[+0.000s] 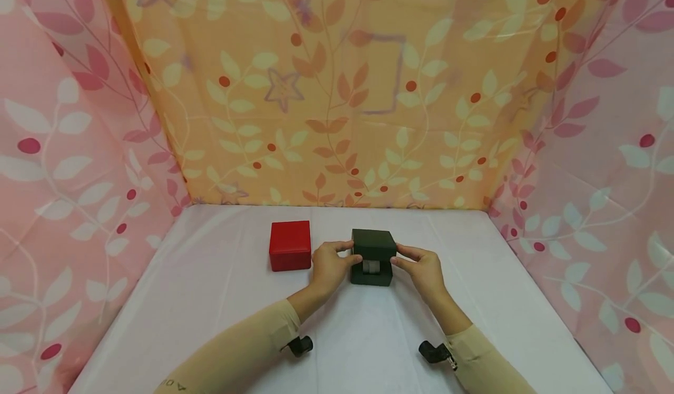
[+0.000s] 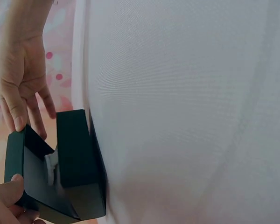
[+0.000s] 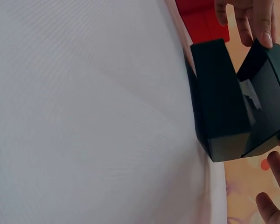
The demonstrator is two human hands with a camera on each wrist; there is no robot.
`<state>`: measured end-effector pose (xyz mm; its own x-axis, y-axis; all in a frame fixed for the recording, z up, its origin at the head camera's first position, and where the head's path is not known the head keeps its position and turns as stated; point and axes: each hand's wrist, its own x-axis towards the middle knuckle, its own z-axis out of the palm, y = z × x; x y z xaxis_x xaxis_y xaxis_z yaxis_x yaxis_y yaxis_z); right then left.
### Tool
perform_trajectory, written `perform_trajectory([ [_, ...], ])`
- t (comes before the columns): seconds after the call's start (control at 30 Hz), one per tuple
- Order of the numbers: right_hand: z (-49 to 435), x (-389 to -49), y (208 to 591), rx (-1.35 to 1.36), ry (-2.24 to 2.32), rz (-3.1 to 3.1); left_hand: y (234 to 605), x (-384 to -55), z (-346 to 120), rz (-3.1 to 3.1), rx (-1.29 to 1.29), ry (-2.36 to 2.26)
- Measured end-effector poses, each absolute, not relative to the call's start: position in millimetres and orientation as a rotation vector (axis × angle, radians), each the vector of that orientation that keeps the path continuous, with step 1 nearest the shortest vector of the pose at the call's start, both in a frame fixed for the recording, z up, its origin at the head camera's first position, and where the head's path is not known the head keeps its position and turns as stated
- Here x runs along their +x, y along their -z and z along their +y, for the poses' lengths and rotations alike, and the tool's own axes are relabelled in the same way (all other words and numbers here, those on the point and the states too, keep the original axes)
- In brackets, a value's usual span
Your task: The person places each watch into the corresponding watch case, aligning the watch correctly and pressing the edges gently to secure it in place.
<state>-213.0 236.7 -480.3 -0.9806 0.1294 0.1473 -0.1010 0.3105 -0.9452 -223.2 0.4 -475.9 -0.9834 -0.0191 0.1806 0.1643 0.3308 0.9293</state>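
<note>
A dark green hinged box (image 1: 371, 277) stands on the white cloth, its lid (image 1: 374, 242) tilted partway up. In the gap under the lid sits a grey rounded item (image 1: 371, 266); a whitish part (image 3: 250, 94) of it shows in the right wrist view. My left hand (image 1: 330, 262) pinches the lid's left side between thumb and fingers. On the opposite side, my right hand (image 1: 425, 268) holds the lid by its edge, its thumb (image 2: 18, 122) at the rim in the left wrist view.
A closed red box (image 1: 290, 246) stands left of the green one, close behind my left hand. White cloth (image 1: 221, 300) covers the table. Patterned fabric walls rise at the back (image 1: 337, 89) and on both sides. A small black camera (image 1: 301, 346) is strapped to each wrist.
</note>
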Motion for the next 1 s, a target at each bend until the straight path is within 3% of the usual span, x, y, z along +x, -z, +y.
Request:
perform_trajectory([
  [1.0,233.1,-228.0,492.0,-0.049,-1.761,-2.350,490.8,-237.8,12.2,-2.409,0.031,1.685],
])
